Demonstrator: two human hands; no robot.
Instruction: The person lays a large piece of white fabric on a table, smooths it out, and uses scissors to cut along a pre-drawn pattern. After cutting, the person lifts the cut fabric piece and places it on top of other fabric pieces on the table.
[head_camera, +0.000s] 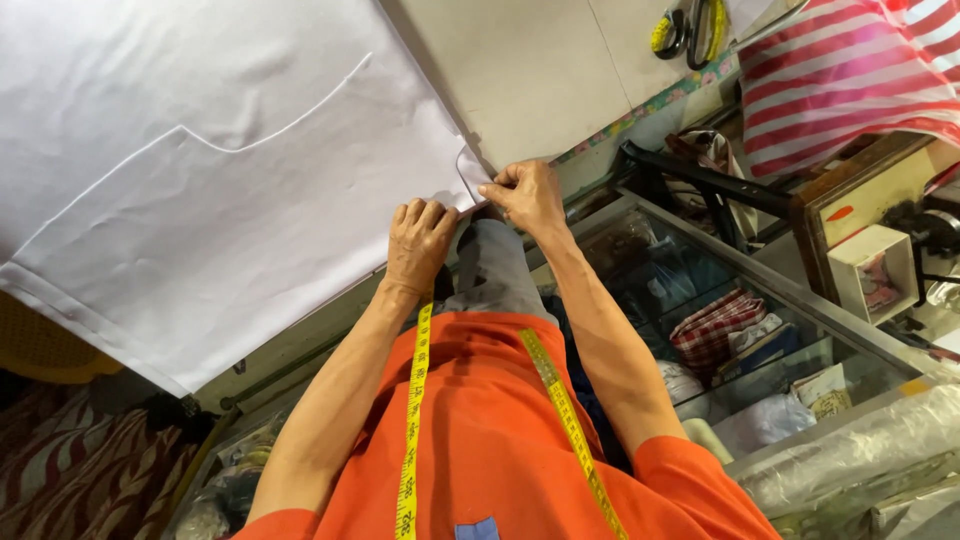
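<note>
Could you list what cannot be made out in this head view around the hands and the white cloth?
- White cloth: cut off by the top and left edges.
- Left hand: fingertips curl under, hidden at the cloth's edge.
- Right hand: the pinched corner is hidden by its fingers.
- Scissors: blades cut off by the top edge.
</note>
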